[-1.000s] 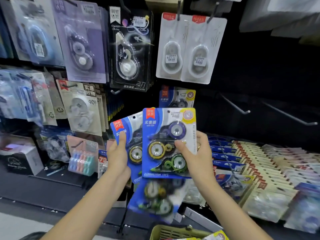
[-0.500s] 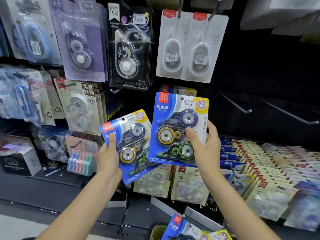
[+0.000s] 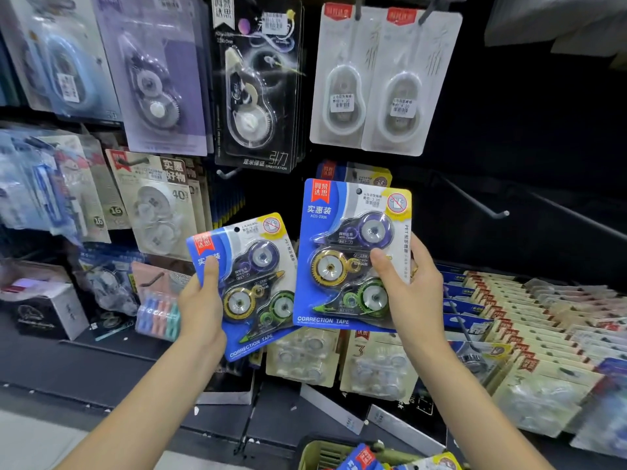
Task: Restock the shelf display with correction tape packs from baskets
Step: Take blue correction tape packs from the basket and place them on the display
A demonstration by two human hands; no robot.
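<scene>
While a blue three-reel pack (image 3: 353, 256) is gripped by the right hand (image 3: 412, 286), thumb across its blister, just below the matching hung pack (image 3: 354, 174), a second pack (image 3: 247, 283) is held lower left of it, tilted, by the left hand (image 3: 200, 303). Hanging appears to be in hand; the punched hole must next be threaded onto that peg. "CORRECTION TAPE" and "ADS-2306" can be read.
</scene>
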